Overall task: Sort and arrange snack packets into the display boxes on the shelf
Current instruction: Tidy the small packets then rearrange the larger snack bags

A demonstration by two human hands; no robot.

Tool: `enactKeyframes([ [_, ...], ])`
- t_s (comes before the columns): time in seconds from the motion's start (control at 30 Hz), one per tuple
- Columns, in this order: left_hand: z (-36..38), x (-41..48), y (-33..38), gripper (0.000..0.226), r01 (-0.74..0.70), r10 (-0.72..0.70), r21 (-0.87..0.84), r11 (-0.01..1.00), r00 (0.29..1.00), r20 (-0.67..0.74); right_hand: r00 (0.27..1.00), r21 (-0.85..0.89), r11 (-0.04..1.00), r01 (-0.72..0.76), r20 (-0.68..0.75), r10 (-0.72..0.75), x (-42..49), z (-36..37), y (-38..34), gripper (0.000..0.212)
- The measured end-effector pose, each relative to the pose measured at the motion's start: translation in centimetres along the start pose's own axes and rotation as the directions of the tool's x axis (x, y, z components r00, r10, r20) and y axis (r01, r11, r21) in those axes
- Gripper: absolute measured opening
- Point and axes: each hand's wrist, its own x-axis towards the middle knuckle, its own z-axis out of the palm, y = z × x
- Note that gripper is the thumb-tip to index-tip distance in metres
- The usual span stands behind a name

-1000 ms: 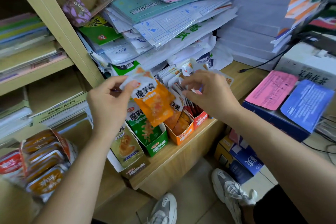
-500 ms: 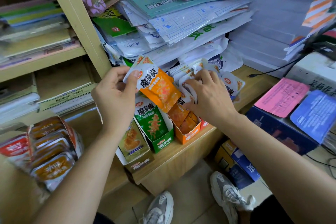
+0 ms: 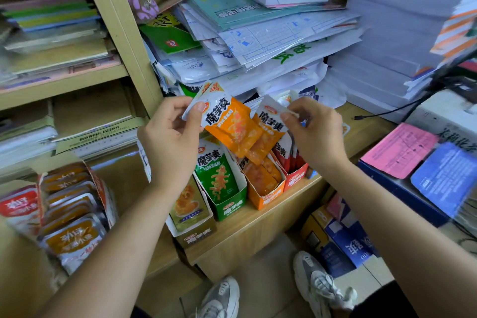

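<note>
The left hand (image 3: 170, 142) pinches the white top corner of an orange packet (image 3: 232, 126) between thumb and forefinger, its other fingers curled behind, as it did half a second ago; the packet hangs tilted, its lower end pointing down to the right above the boxes. The right hand (image 3: 316, 137) has changed: earlier its fingers were pushed in among the packets standing behind the boxes, and now thumb and forefinger pinch the top edge of a second packet (image 3: 269, 126), lifted clear and held just beside the first, so that the two overlap at their orange parts. Below both packets, along the front edge of the shelf (image 3: 258, 219), four boxes stand side by side and touching: an olive box (image 3: 197, 236) at the left corner, then a green box (image 3: 229, 208), an orange box (image 3: 268, 196) with orange packets inside, and a red box (image 3: 296, 181) nearest the right wrist. The two held packets hover over the green and orange boxes, in neither. Behind them a heap of papers (image 3: 258, 33) fills the back of the shelf. Low at the left a carton (image 3: 100, 188) holds foil packs, and two shoes (image 3: 222, 297) show on the floor.
</note>
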Motion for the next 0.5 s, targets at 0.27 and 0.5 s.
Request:
enactKeyframes([
  [0.27,0.1,0.0,1.0,0.009,-0.028,0.029,-0.006,1.0,0.97,0.24,0.981,0.117,0.989,-0.089,-0.159,0.107,0.1,-1.7,-0.3,0.006],
  [0.5,0.5,-0.3,0.8,0.02,-0.004,0.014,-0.027,1.0,0.93,0.366,0.947,0.188,0.979,0.073,-0.322,-0.009,-0.4,-2.7,-1.5,0.009],
])
